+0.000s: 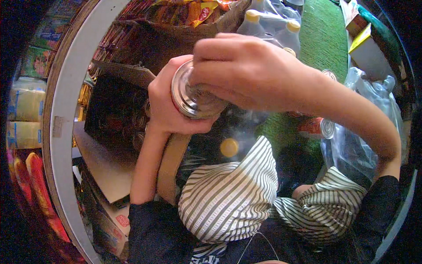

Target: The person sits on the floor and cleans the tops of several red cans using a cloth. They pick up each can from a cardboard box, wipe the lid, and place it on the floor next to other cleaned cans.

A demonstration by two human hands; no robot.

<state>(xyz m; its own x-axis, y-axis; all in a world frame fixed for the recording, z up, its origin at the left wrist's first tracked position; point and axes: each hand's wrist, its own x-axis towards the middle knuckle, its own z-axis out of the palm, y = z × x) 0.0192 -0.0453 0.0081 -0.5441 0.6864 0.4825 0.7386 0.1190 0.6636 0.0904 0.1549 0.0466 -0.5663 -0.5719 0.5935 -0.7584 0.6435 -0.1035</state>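
Observation:
My left hand (161, 99) is wrapped around a metal can (186, 99), its shiny round end facing up towards me. Over that end my right hand (234, 66) reaches in from the right, fingers bent down onto or just above it; whether it grips anything is hidden by the hand itself. Below the hands, an open cardboard box (105, 158) with dark contents stands at the left. Another can with a red side (316, 128) lies beyond my right forearm, and part of one more can (329, 75) shows above that forearm.
Clear plastic bottles with yellow caps (252, 16) stand in wrap at the top, beside a green mat (324, 36). A plastic bag (352, 155) lies at the right. A pale curved shelf edge (62, 99) borders the left, with packaged goods (28, 102) past it.

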